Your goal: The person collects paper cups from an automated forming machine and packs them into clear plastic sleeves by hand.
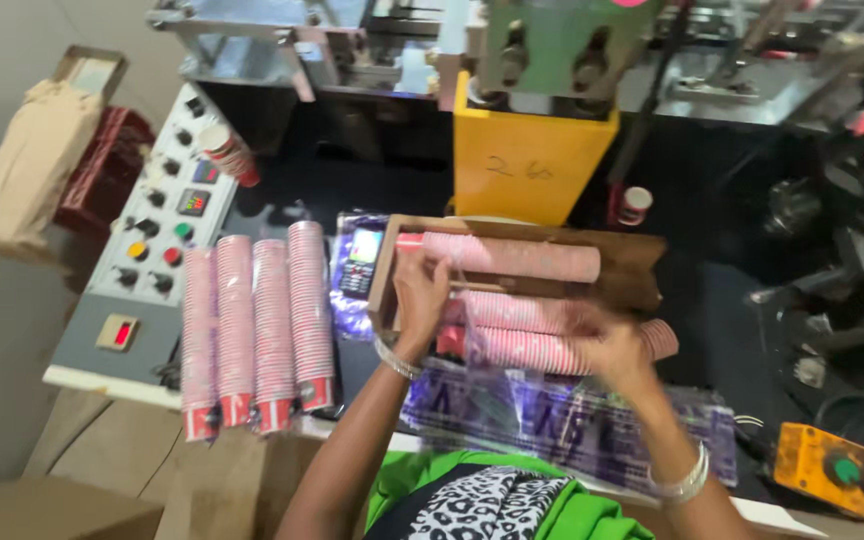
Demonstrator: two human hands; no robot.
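My left hand (420, 298) grips the left end of a long stack of red-and-white paper cups (537, 350) lying on its side in a wooden trough (642, 262). My right hand (614, 350), blurred, closes on the same stack near its right end. Thin clear plastic wrap (472, 330) shows around the stack between my hands. A second cup stack (512, 256) lies behind it in the trough, and another lies between them. Both wrists wear metal bangles.
Several cup stacks (257, 325) lie side by side at left, next to a grey control panel (157, 215) with coloured buttons. A phone (360, 262) lies behind them. Purple printed plastic bags (592, 420) lie in front. A yellow machine box (527, 165) stands behind; an orange button box (840, 472) sits at right.
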